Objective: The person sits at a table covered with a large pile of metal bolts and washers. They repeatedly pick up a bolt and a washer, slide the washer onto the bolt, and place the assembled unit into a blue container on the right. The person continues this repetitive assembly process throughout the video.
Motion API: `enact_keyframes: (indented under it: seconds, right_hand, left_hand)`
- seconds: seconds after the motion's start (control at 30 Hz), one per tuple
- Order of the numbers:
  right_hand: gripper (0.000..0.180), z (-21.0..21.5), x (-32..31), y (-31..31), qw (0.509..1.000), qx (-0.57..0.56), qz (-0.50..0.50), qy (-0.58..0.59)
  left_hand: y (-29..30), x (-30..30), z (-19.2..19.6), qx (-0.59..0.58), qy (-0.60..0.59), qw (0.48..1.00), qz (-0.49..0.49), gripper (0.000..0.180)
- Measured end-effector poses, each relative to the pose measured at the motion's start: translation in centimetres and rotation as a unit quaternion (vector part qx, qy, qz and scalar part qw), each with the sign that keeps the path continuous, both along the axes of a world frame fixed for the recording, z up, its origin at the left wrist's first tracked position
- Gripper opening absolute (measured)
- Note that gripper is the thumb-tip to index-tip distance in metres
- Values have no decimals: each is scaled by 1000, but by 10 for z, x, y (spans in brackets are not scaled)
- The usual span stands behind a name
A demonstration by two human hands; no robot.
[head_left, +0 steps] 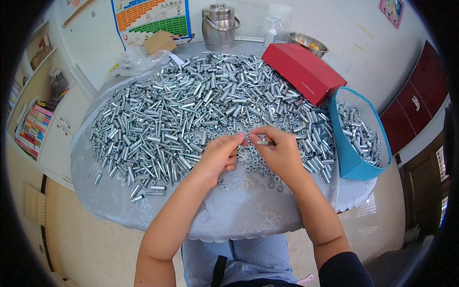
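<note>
Hands meet over surface point(248, 210): right hand point(279, 155) pinches small metal sleeve point(263, 142), left hand point(220, 155) fingertips closed at its tip. Huge sleeve pile point(191, 105) beyond hands remains; blue bin point(351, 160) right of them partly filled.

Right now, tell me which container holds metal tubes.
The open blue box at the table's right edge; the red box is shut, and the steel pot is lidded.
</note>
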State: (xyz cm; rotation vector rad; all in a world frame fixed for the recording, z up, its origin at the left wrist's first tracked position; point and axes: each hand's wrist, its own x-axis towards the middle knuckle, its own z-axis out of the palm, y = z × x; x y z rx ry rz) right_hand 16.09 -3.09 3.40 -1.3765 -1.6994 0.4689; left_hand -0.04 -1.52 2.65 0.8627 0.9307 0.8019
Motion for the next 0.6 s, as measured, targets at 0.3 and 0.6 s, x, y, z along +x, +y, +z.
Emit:
enact_keyframes:
  seconds: [0.3,0.6]
  right_hand:
    - [16,-1,0,0,998,36,29,-47]
    - [16,0,-2,-2,994,84,38,-59]
  left_hand:
    - [1,-1,-2,-7,-12,1000,3,31]
    - [-1,-2,1,4,-21,1000,-2,30]
